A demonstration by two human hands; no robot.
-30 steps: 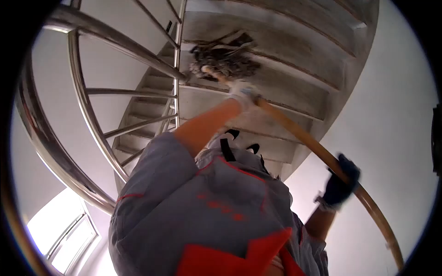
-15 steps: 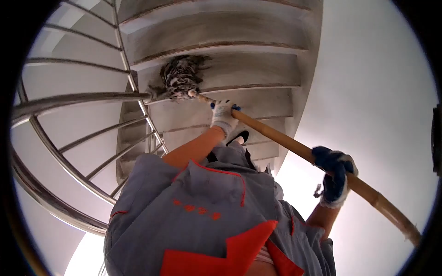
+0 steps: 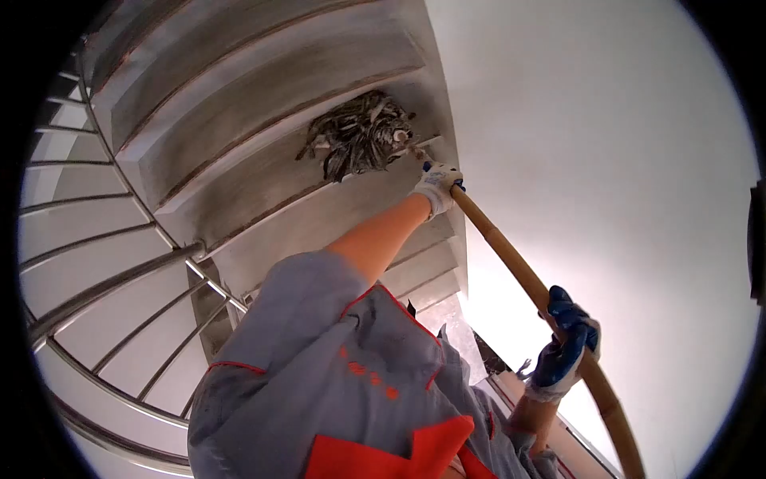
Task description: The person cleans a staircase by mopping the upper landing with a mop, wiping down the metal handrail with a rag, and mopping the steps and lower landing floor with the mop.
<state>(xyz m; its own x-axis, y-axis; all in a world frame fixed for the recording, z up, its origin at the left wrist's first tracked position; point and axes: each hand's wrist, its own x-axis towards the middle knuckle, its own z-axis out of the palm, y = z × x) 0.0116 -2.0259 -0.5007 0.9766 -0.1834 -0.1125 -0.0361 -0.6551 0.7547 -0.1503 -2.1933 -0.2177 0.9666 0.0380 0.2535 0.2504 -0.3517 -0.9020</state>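
The fingers of the left hand (image 3: pixel 439 188), in a white glove with blue showing at its edges, are wrapped around the upper-centre end of a wooden handle (image 3: pixel 511 257). The right hand (image 3: pixel 563 351), gloved in blue and white at the lower right, has its fingers curled around the same handle farther down. Beyond the left hand, the shaggy grey mop head (image 3: pixel 361 137) lies on a stair tread (image 3: pixel 231 209) in the upper centre, some strands reaching over its front edge. The person's grey shirt (image 3: pixel 295 359), with its red collar (image 3: pixel 359 457), fills the lower middle; a metal railing (image 3: pixel 120 292) curves down the left, and a pale wall (image 3: pixel 606 160) takes up the right.

The work with the mop seems under way, now at the right-hand end of this tread. The steps above, toward the upper left, look smudged and streaked; which of them have been wiped cannot be told, nor is any clear boundary visible.

Half a second earlier, the mop head was by the railing, at the tread's left end; it has since crossed toward the wall. The view has turned, putting the railing farther left, while both hands have kept their grip.
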